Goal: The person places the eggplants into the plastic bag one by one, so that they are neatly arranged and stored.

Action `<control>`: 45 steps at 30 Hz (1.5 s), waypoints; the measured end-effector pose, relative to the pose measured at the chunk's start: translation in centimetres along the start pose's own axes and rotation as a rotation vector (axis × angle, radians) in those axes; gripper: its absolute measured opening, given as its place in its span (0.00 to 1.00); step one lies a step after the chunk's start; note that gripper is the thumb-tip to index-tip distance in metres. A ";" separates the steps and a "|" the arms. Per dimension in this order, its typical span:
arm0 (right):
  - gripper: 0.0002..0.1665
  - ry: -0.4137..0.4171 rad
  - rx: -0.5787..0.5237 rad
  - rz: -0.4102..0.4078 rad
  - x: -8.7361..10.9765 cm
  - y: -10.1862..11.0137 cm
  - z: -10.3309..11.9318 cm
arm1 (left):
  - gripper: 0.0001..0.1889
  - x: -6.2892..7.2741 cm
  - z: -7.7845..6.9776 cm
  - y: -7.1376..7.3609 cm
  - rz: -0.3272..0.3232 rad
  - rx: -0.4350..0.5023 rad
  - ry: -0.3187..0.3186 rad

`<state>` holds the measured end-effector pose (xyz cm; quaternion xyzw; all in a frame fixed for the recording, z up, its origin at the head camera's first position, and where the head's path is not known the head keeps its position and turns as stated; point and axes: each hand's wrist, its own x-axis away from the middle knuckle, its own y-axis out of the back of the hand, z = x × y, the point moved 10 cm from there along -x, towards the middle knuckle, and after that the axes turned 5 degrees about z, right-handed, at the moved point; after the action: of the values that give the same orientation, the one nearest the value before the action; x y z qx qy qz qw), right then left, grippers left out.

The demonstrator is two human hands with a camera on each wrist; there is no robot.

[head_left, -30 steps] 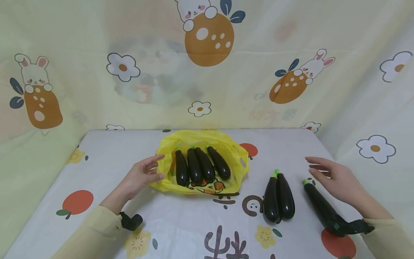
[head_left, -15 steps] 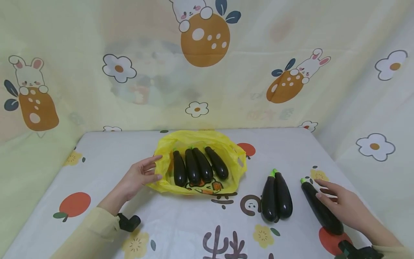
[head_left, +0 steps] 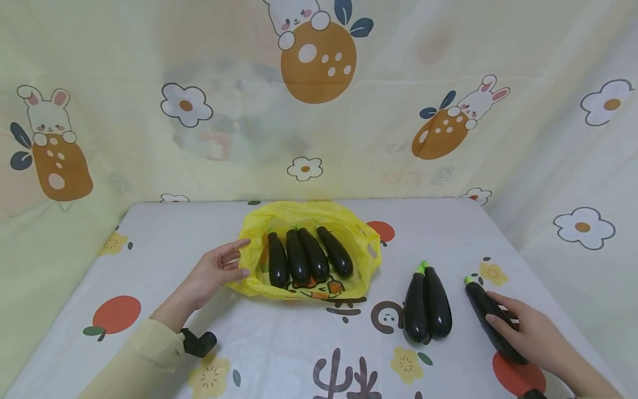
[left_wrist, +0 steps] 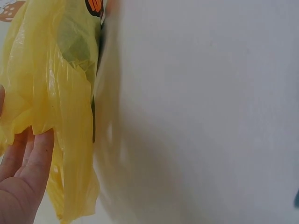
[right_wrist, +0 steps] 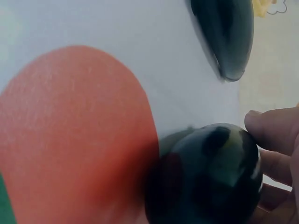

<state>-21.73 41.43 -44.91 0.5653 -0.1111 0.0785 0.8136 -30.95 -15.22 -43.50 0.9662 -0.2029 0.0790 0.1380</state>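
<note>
A yellow plastic bag point(head_left: 366, 277) lies on the table with its mouth towards me and several dark eggplants point(head_left: 299, 263) inside. My left hand point(head_left: 211, 274) holds the bag's left edge; in the left wrist view its fingers point(left_wrist: 39, 154) reach behind the yellow film. On the right, my right hand point(head_left: 530, 332) grips a single eggplant point(head_left: 485, 310), thumb on one side and fingers on the other. That eggplant point(right_wrist: 205, 177) still lies on the cloth, its rounded end facing the right wrist camera. Two more eggplants point(head_left: 427, 305) lie side by side between bag and right hand.
A white printed cloth point(head_left: 269, 343) covers the table. Behind it hangs a pale curtain point(head_left: 239, 177) with rabbit and flower prints, and more fabric point(head_left: 573, 177) closes the right side. A black wrist strap point(head_left: 199, 342) sits on the left sleeve.
My right hand has come down from above the rightmost eggplant, moved back along it and taken hold of it. The left hand stays at the bag's edge.
</note>
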 end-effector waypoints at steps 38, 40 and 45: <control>0.33 0.327 -0.151 -0.132 -1.5 5.9 13.5 | 0.38 -0.3 0.0 0.0 -0.002 0.016 -0.007; 0.33 0.347 -0.168 -0.108 -1.9 5.9 15.0 | 0.38 -0.3 0.0 0.0 -0.003 0.017 -0.008; 0.33 0.411 -0.192 -0.056 -2.6 5.6 18.9 | 0.38 -0.3 -0.1 0.0 -0.010 0.017 -0.011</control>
<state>-27.45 25.66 -34.18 0.4601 0.0659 0.1584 0.8711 -31.26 -15.09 -43.48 0.9688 -0.1982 0.0746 0.1288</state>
